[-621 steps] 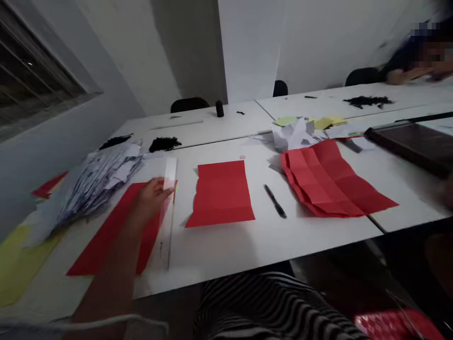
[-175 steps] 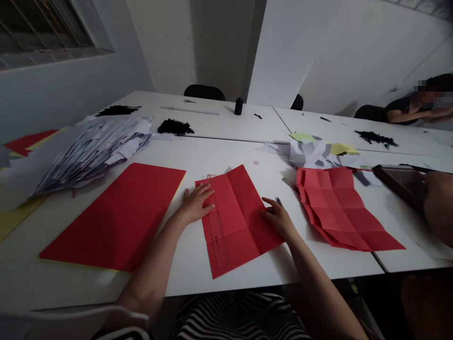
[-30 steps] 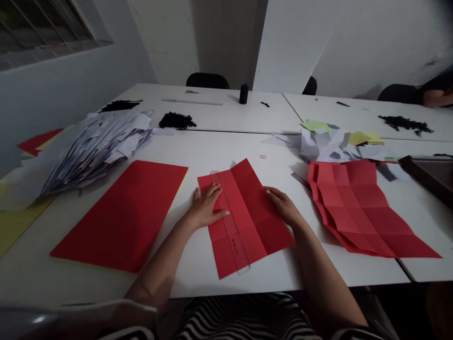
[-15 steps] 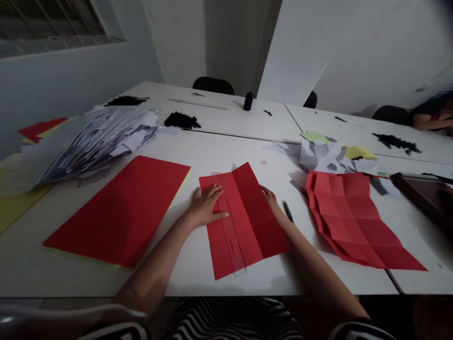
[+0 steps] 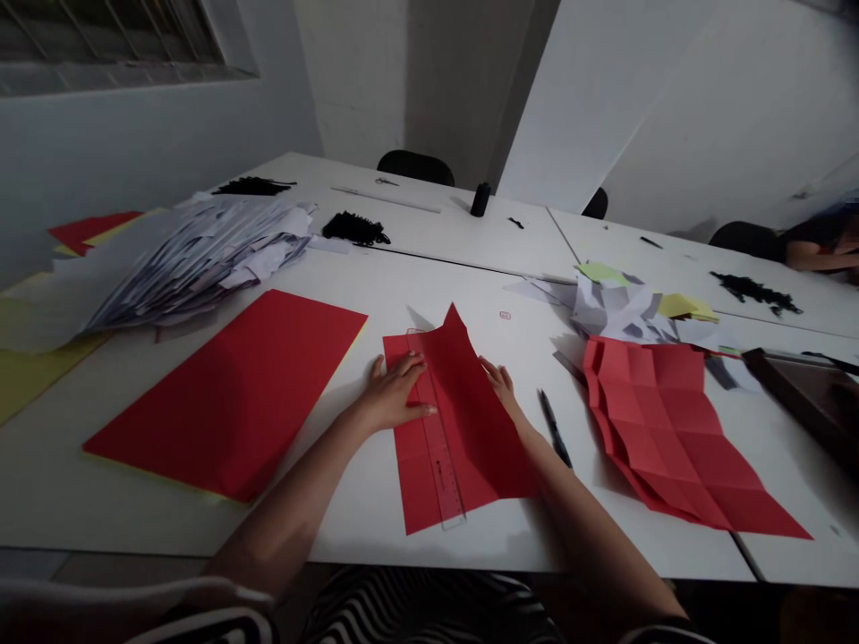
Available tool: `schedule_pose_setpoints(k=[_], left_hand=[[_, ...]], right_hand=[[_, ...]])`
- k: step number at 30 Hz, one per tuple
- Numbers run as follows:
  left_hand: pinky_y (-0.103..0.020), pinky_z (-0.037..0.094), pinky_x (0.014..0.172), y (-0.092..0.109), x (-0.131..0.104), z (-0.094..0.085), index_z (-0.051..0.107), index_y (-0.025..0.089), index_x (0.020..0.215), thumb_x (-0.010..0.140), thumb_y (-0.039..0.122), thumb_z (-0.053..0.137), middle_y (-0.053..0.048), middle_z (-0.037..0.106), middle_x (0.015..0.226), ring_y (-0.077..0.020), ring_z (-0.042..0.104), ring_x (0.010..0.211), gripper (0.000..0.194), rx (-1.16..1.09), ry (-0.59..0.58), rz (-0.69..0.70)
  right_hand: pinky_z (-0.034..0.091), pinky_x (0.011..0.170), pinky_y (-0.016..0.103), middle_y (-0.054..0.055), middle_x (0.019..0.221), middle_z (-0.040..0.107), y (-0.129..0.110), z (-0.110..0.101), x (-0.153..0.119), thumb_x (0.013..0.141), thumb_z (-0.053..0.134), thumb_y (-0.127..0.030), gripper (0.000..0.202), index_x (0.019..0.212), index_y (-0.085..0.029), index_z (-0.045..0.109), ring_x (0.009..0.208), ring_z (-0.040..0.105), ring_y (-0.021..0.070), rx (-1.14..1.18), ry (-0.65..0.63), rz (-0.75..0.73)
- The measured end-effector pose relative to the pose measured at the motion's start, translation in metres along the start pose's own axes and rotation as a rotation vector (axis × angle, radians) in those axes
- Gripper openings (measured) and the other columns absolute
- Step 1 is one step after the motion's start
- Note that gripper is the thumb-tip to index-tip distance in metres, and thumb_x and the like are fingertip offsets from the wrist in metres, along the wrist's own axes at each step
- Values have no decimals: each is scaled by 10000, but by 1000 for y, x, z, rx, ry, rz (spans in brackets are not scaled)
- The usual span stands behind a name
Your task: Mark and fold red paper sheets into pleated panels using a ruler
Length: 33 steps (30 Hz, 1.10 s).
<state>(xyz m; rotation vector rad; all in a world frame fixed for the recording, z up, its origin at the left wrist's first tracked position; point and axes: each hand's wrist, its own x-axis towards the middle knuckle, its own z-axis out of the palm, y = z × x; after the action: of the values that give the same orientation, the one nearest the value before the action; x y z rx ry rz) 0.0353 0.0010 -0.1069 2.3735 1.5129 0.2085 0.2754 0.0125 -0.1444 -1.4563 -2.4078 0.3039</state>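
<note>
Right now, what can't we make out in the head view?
- Part of the right hand: head view, hidden by the raised side of the red sheet; its grip can't be judged.
- Upper ruler: head view, partly covered by the left hand; its markings are too small to read.
- Small red mark: head view, too small to read.
- Far-right person: head view, cut off by the right edge.

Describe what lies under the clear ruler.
The red sheet lies under the clear ruler and shows through it. The left hand rests on the ruler, hiding part of both; what the sheet covers cannot be seen.
</note>
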Motion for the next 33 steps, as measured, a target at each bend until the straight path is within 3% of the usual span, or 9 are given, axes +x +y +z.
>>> schedule_pose_setpoints(k=[6,12,17,21,26,29,33], left_hand=[[-551,35,1087,-2,0,3,392,189,1330,789,518,548,-140,324,1465,-287,248,1361,653,16,24,2],[-562,55,1081,-2,-1,3,359,203,1354,768,422,588,-144,331,1460,-291,321,1326,666,12,34,2],[-595,53,1058,-1,-2,3,341,314,1369,788,345,566,-98,383,1433,-311,344,1307,624,10,49,35],[-583,39,1064,-1,-2,4,346,299,1365,776,347,576,-107,372,1438,-309,362,1295,635,6,44,26],[-549,19,1084,-3,-2,4,363,225,1361,782,542,542,-118,310,1476,-311,272,1347,683,-5,20,1],[-541,-2,1088,-3,-2,3,346,218,1373,794,593,505,-101,291,1489,-294,224,1369,708,-10,10,10],[-537,-5,1089,-3,-2,3,338,221,1378,802,603,490,-95,276,1497,-292,211,1374,708,-10,2,13]], right_hand=[[147,1096,498,30,1446,385,-20,-4,2,893,371,-212,503,1391,-275,379,1367,248,234,29,47,64],[74,1096,551,29,1487,305,-33,4,8,918,355,-204,466,1372,-293,414,1395,165,266,-27,-22,28],[39,1105,547,4,1514,230,-42,9,13,924,384,-249,470,1390,-308,376,1410,111,237,2,-55,-9],[165,1111,479,65,1452,370,-28,5,15,909,389,-285,443,1340,-225,468,1377,239,229,257,71,9],[412,955,403,106,1197,623,-5,-16,11,887,403,-469,475,1207,-176,594,1120,557,249,749,269,264],[468,803,328,81,1094,665,-8,-27,6,869,402,-542,524,1175,-169,606,981,599,239,884,203,300],[425,647,249,57,878,664,-18,-31,4,861,381,-578,545,1019,-125,639,767,565,181,954,128,299]])
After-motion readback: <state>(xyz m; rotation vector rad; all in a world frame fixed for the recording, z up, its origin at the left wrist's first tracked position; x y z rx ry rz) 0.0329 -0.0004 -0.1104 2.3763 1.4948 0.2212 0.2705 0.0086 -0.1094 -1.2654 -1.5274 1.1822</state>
